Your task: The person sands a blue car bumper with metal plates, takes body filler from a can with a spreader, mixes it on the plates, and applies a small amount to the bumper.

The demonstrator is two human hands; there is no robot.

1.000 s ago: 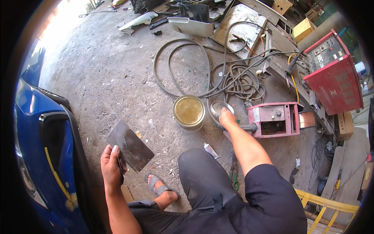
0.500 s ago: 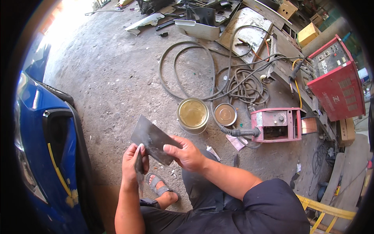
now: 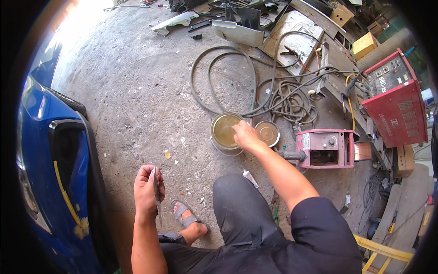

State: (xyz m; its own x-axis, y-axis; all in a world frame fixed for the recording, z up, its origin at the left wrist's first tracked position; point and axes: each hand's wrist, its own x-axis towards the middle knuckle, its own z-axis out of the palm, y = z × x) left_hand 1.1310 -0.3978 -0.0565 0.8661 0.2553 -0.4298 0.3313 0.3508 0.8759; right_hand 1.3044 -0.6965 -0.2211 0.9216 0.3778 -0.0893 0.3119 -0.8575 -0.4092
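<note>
My left hand [image 3: 147,188] is closed on a thin dark putty spreader [image 3: 157,194], seen edge-on and held upright beside the blue car. My right hand [image 3: 247,136] reaches over the right rim of a round open metal can [image 3: 221,150] standing on the floor. Its fingers bend down into the can, whose inside looks yellowish. They look closed, but what they hold is hidden by the hand. Just right of that can, partly behind my wrist, lies a round lid or shallow tin [image 3: 268,133] with a brownish middle.
At the left stands a blue car body [image 3: 36,137] with yellowish patches. Coiled cables [image 3: 292,100] run to a red wire feeder [image 3: 325,148] and a red welding machine [image 3: 396,100] at the right. A white tube [image 3: 250,179] lies by my knee. Scrap panels [image 3: 237,33] are heaped at the far side.
My right hand has left my left hand and moved forward to the can. The flat dark plate it held no longer shows. My left hand has shifted slightly left, still holding the spreader.
</note>
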